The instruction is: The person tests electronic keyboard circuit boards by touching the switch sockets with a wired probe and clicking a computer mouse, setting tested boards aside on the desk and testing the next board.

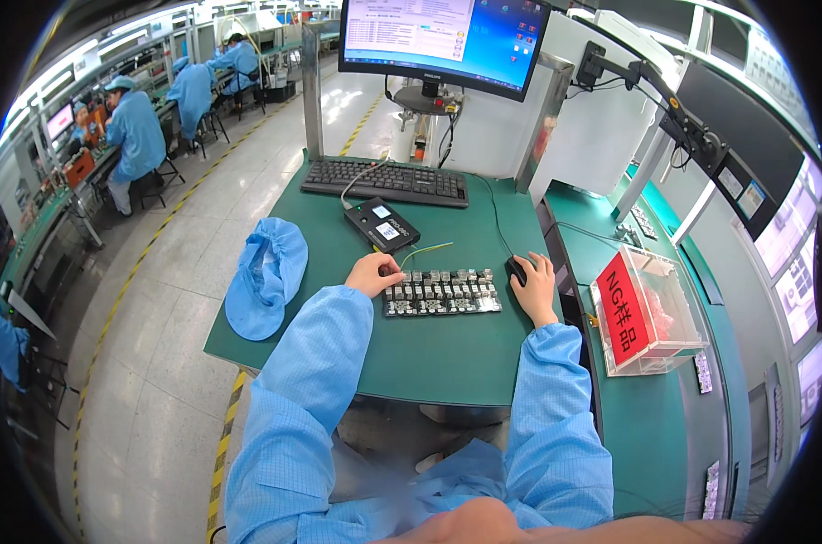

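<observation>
My left hand is closed in a pinch at the upper left corner of a panel of small circuit boards. A thin yellow-green wire runs to its fingertips; its very end is hidden there. The panel lies flat on the green table, with several rows of white and metal parts. To the right, my right hand rests curled over a black computer mouse. Just beyond the panel sits a small black box-shaped device with lit little displays and a grey cable.
A black keyboard and a lit monitor stand at the table's back. A blue cloth cap lies at the left. On the right-hand bench is a clear box with a red label. Several people in blue sit farther left.
</observation>
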Tool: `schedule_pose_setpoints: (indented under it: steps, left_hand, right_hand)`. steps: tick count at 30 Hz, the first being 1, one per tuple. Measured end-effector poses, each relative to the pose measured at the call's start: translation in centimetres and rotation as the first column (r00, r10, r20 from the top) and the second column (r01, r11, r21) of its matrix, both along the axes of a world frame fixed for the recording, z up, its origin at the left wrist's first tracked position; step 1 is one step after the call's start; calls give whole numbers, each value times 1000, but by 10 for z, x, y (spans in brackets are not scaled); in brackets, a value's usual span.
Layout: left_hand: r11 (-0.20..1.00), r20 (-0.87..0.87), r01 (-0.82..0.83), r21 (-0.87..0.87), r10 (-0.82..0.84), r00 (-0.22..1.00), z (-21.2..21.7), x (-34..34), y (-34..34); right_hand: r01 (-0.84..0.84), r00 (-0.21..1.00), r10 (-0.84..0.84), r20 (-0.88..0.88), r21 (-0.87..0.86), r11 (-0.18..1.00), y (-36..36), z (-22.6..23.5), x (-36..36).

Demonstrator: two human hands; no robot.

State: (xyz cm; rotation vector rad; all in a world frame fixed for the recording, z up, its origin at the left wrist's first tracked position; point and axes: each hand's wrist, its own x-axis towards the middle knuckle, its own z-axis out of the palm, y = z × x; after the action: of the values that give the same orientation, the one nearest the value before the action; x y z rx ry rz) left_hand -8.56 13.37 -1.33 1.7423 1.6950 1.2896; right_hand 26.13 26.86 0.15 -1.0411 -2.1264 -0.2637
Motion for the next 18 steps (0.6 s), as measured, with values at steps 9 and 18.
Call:
schedule_pose_setpoints:
  steps: [9, 18]
  left_hand:
    - [1000, -18, -20, -24, 20, 1000, 0, 3, -2]
    - [1000, 36, -5, -7, 5, 999, -1, 3, 2]
  right_hand:
    - [-40, 999, 37, -31, -101, 994, 0, -1, 1]
    - [-43, 998, 35, -60, -135, 990, 1, -1, 2]
